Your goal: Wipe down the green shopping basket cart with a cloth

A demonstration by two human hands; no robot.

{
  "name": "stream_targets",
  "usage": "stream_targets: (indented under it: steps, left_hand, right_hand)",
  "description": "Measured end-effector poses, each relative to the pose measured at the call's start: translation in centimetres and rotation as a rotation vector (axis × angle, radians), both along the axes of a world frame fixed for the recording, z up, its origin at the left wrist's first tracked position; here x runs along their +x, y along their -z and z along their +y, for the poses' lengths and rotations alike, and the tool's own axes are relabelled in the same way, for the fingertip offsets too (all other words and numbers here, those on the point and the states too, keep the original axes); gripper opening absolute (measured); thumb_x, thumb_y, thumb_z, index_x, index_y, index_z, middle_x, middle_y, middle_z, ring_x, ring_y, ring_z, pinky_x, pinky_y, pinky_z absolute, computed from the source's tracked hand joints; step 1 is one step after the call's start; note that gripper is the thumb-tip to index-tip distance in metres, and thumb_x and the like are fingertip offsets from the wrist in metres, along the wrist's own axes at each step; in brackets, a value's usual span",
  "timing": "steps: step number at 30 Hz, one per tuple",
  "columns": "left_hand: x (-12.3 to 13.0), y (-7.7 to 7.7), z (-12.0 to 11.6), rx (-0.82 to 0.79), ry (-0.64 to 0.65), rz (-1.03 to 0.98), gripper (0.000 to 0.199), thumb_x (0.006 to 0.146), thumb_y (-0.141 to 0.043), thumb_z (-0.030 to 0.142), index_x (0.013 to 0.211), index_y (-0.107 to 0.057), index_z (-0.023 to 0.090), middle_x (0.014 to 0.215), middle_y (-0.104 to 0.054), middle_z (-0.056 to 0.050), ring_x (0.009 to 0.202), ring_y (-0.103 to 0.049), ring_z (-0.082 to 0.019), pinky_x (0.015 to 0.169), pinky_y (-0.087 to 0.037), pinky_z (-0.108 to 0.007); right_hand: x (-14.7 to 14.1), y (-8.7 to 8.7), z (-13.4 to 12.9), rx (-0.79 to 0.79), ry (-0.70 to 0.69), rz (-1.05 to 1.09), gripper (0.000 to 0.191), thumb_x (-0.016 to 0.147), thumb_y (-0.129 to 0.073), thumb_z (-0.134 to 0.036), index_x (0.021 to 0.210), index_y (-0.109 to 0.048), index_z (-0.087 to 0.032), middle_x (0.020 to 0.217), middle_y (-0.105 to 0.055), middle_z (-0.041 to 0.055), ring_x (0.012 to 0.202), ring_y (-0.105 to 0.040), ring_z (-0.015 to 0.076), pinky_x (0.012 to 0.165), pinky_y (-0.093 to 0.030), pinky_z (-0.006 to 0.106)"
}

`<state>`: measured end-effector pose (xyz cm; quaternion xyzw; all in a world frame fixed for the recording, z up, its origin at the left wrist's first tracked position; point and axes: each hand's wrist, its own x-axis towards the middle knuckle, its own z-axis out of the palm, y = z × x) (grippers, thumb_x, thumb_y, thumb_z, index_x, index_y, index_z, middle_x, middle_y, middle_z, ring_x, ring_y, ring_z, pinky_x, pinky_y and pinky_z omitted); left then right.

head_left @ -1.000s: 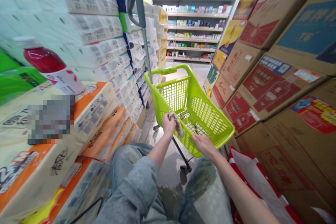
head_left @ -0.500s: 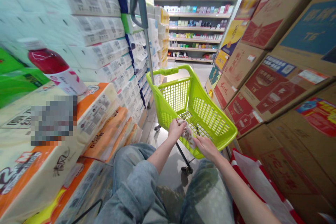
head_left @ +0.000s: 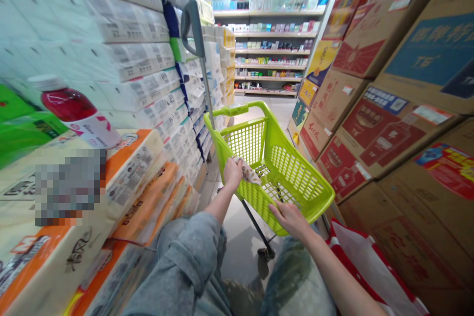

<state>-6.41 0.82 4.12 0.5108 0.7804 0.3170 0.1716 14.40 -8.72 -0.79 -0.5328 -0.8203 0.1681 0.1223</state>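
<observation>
A lime-green plastic shopping cart [head_left: 296, 158] stands tilted in the aisle before my knees. My left hand [head_left: 233, 173] is closed on a patterned, light-coloured cloth [head_left: 251, 174] at the cart's near left rim. The cloth's free end lies over that rim, toward the inside of the basket. Farther right along the same rim, my right hand [head_left: 291, 218] grips the edge, with its fingers over the top and the thumb side partly hidden. No items show in the basket.
Tissue packs [head_left: 140, 64] are stacked high on the left. A red-drink bottle [head_left: 77, 113] and a blurred-out grey object [head_left: 70, 187] lie on nearer packs. Cartons [head_left: 388, 143] line the right side, above a red-and-white bag [head_left: 365, 261]. Stocked shelves [head_left: 270, 34] stand at the back.
My left hand has moved left along the rim, taking the cloth with it. The cloth has come away from my right hand, which stays near the same part of the rim.
</observation>
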Motion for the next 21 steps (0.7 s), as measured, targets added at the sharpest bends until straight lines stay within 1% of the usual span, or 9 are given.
stream_targets:
  steps: [3, 5, 7, 9, 12, 13, 17, 19, 21]
  left_hand:
    - [1.2, 1.8, -2.3, 0.003, 0.151, 0.01, 0.025, 0.087, -0.046, 0.037, 0.091, -0.056, 0.014, 0.096, -0.065, -0.014, 0.092, -0.061, -0.023, 0.076, -0.043, -0.031]
    - [1.4, 2.9, -3.7, 0.072, 0.272, 0.014, 0.019, 0.087, -0.048, 0.033, 0.087, -0.056, 0.016, 0.092, -0.064, -0.01, 0.089, -0.06, -0.021, 0.075, -0.044, -0.03]
    - [1.0, 3.4, -4.5, 0.169, 0.336, 0.021, 0.016, 0.087, -0.048, 0.031, 0.085, -0.056, 0.017, 0.089, -0.063, -0.008, 0.087, -0.06, -0.019, 0.076, -0.044, -0.029]
    - [-0.1, 3.0, -4.4, 0.274, 0.32, 0.049, 0.015, 0.087, -0.048, 0.027, 0.089, -0.057, 0.017, 0.091, -0.061, -0.007, 0.086, -0.059, -0.018, 0.076, -0.045, -0.029]
    - [-1.8, 1.7, -3.0, 0.418, 0.304, 0.155, 0.019, 0.087, -0.045, 0.021, 0.102, -0.057, 0.016, 0.101, -0.058, -0.009, 0.09, -0.057, -0.018, 0.078, -0.046, -0.029]
    - [-2.2, 1.3, -2.5, 0.456, 0.361, 0.217, 0.021, 0.087, -0.046, 0.02, 0.104, -0.057, 0.016, 0.105, -0.058, -0.009, 0.094, -0.056, -0.019, 0.081, -0.045, -0.03]
    - [-2.7, 0.9, -1.5, 0.509, 0.763, 0.533, 0.025, 0.087, -0.048, 0.019, 0.11, -0.056, 0.02, 0.117, -0.057, -0.006, 0.11, -0.049, -0.019, 0.094, -0.039, -0.033]
    - [-2.5, 1.2, -1.8, 0.497, 0.844, 0.657, 0.027, 0.089, -0.045, 0.022, 0.115, -0.053, 0.022, 0.117, -0.057, -0.005, 0.113, -0.047, -0.018, 0.095, -0.037, -0.034]
    - [-2.2, 1.5, -2.2, 0.498, 0.845, 0.755, 0.028, 0.091, -0.042, 0.025, 0.117, -0.05, 0.022, 0.116, -0.058, -0.005, 0.114, -0.046, -0.019, 0.095, -0.036, -0.035]
  right_hand:
    - [0.3, 0.1, 0.4, 0.0, -0.007, 0.015, 0.047, 0.093, -0.021, -0.049, 0.072, -0.051, -0.021, 0.063, -0.058, 0.0021, 0.063, -0.055, 0.0148, 0.059, -0.029, 0.025]
    - [0.6, 0.1, 0.7, -0.001, -0.014, 0.023, 0.047, 0.094, -0.02, -0.049, 0.075, -0.053, -0.021, 0.064, -0.059, 0.0022, 0.063, -0.056, 0.0151, 0.058, -0.029, 0.025]
    - [0.9, 0.2, 1.0, 0.003, -0.018, 0.028, 0.047, 0.094, -0.02, -0.049, 0.074, -0.053, -0.021, 0.064, -0.058, 0.0023, 0.064, -0.056, 0.0155, 0.058, -0.029, 0.025]
    - [1.1, 0.2, 1.2, 0.008, -0.024, 0.033, 0.048, 0.093, -0.02, -0.049, 0.069, -0.05, -0.021, 0.061, -0.056, 0.0018, 0.063, -0.056, 0.0152, 0.059, -0.03, 0.025]
    - [1.1, 0.2, 1.3, 0.015, -0.035, 0.044, 0.048, 0.093, -0.02, -0.049, 0.065, -0.046, -0.021, 0.058, -0.053, 0.0007, 0.06, -0.054, 0.0143, 0.059, -0.031, 0.025]
    - [1.1, 0.1, 1.3, 0.016, -0.04, 0.05, 0.047, 0.094, -0.02, -0.049, 0.065, -0.045, -0.021, 0.057, -0.053, 0.0005, 0.059, -0.054, 0.0142, 0.059, -0.031, 0.025]
    - [1.3, -0.1, 1.3, 0.015, -0.062, 0.06, 0.046, 0.094, -0.02, -0.047, 0.066, -0.046, -0.022, 0.058, -0.055, 0.0004, 0.059, -0.054, 0.0141, 0.059, -0.031, 0.024]
    - [1.6, 0.0, 1.5, 0.011, -0.07, 0.049, 0.046, 0.094, -0.02, -0.047, 0.067, -0.048, -0.022, 0.06, -0.056, 0.0008, 0.061, -0.056, 0.0147, 0.059, -0.031, 0.025]
    - [2.1, 0.2, 1.6, 0.008, -0.072, 0.03, 0.046, 0.094, -0.021, -0.048, 0.069, -0.049, -0.022, 0.062, -0.058, 0.0014, 0.064, -0.057, 0.0156, 0.06, -0.032, 0.025]
